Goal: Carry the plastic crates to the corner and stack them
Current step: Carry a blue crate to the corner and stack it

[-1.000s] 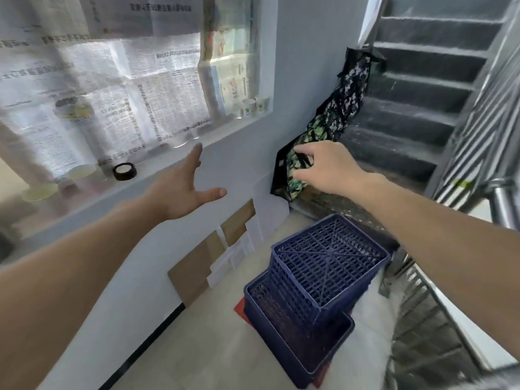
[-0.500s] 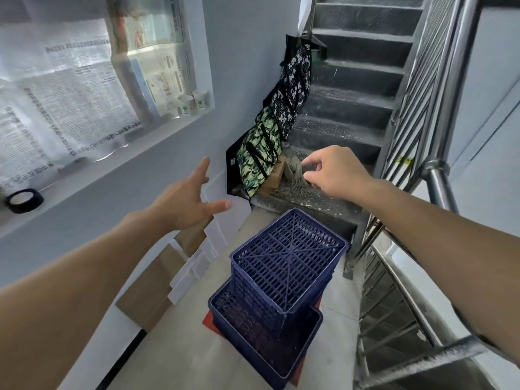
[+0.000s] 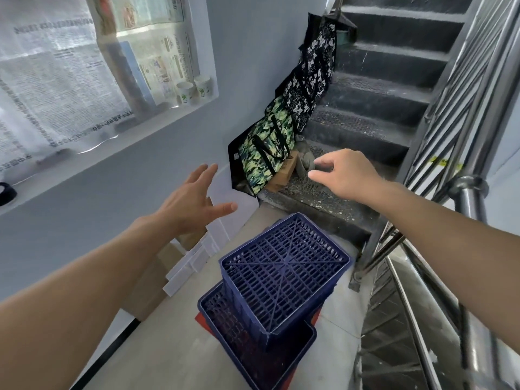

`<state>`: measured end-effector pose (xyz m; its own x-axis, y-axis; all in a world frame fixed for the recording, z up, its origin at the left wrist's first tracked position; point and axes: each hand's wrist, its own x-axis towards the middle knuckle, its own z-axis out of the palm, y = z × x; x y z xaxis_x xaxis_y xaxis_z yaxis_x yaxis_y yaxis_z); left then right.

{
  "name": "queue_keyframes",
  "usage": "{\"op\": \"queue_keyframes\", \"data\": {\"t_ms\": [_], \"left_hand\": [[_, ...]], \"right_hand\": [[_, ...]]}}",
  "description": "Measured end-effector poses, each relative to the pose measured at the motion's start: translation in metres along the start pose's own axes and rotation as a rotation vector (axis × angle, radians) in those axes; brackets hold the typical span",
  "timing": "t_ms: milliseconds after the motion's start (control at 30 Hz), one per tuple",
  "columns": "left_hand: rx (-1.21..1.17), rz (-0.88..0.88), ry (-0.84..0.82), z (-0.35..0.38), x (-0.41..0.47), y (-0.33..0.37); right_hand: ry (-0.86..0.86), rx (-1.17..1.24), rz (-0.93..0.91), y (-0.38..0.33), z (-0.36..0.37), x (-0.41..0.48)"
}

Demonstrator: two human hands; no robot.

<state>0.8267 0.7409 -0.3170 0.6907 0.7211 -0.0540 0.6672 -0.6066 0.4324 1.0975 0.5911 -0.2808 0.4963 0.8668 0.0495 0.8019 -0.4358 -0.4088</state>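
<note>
Upper crate (image 3: 284, 271): dark blue plastic, lattice base facing up, seated askew in lower crate (image 3: 247, 350). Lower crate: same colour, on floor (image 3: 174, 347) near stairs (image 3: 360, 130). Left hand (image 3: 191, 204): fingers straight, spread, empty. Right hand (image 3: 346, 173): fingers loosely curled, empty.

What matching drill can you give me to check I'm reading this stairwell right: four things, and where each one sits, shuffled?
Things:
1. upper crate
2. lower crate
3. paper cups
4. camouflage bag

Places:
A. on the window ledge
B. on the floor, under another crate
C. leaning at the foot of the stairs
D. resting askew in another crate

Pairs: 1-D, 2-B, 3-A, 4-C
</note>
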Motion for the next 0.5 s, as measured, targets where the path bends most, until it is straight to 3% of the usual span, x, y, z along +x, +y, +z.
{"op": "queue_keyframes", "data": {"t_ms": [500], "left_hand": [[-0.142,-0.117,-0.168,0.072,0.082,-0.052]], "right_hand": [[-0.125,0.004,0.155,0.048,0.074,0.073]]}}
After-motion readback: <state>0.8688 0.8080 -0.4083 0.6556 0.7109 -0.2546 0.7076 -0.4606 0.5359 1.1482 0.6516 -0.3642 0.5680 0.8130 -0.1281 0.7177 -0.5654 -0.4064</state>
